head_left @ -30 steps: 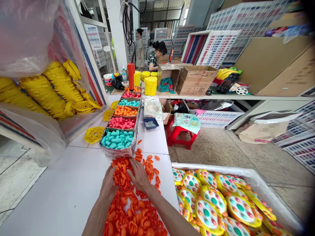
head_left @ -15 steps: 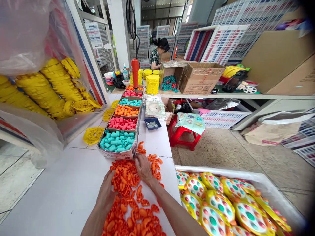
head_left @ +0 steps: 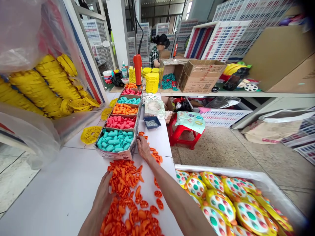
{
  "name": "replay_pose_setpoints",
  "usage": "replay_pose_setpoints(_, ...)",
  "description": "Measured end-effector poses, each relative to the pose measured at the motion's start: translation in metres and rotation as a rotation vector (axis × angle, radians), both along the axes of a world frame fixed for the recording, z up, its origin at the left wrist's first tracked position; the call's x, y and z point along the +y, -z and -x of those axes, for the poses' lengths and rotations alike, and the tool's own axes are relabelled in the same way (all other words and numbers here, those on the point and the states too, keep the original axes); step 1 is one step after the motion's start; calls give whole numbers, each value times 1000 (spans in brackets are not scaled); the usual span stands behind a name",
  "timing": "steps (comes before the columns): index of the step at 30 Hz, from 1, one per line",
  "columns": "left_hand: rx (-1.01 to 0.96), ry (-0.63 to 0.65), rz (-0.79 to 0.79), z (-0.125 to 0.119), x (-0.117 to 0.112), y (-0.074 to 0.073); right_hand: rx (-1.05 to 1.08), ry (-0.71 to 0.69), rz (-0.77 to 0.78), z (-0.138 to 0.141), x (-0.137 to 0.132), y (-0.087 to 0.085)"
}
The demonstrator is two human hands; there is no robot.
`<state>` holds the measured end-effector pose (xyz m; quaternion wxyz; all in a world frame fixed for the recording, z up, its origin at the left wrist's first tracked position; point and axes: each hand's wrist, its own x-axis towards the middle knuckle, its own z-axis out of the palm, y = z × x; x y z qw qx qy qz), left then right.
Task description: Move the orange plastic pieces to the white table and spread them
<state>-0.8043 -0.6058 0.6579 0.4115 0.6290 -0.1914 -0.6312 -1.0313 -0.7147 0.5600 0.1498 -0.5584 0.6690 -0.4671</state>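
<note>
A heap of small orange plastic pieces [head_left: 126, 193] lies on the white table [head_left: 61, 193] in front of me. My left hand [head_left: 104, 193] rests flat against the heap's left side, fingers stretched out. My right hand [head_left: 143, 147] reaches further forward, fingers spread over a few scattered orange pieces [head_left: 155, 156] beside the cardboard box of teal caps [head_left: 115, 141]. Neither hand grips anything that I can see.
A row of boxes with pink [head_left: 120, 122], orange [head_left: 125, 109] and teal caps runs away from me. Yellow rings fill a plastic bag [head_left: 46, 85] on the left. A bin of yellow toy discs [head_left: 221, 203] stands at the right. A red stool [head_left: 183, 132] and a person [head_left: 157, 52] are behind.
My right hand has slid forward from the heap to the scattered pieces beside the teal box. The left hand has pulled back slightly along the heap's left edge.
</note>
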Motion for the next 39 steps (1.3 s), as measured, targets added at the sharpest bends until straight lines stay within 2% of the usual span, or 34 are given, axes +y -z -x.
replay_pose_setpoints(6,-92,80,-25,5,1,-9,170,-147,-71,25,20,-14)
replay_pose_setpoints(11,-110,120,-23,7,2,-15,335,-212,-117,55,59,-25)
replay_pose_setpoints(14,-115,132,-38,9,2,-16,436,-266,-139,64,89,-23)
replay_pose_setpoints(17,-121,125,-46,11,2,-18,515,-332,-167,65,109,-13)
replay_pose_setpoints(21,-118,120,-38,11,3,-18,564,-331,-202,64,104,1)
replay_pose_setpoints(26,-116,126,-43,9,2,-13,560,-230,-230,62,57,8)
replay_pose_setpoints(29,-124,130,-51,7,1,-8,534,-155,-248,59,26,5)
replay_pose_setpoints(32,-127,132,-44,7,0,-6,514,-121,-259,57,13,-7)
replay_pose_setpoints(35,-120,142,-36,6,1,-8,513,-175,-264,59,34,-26)
replay_pose_setpoints(39,-101,173,-36,4,3,-12,528,-401,-314,68,96,-44)
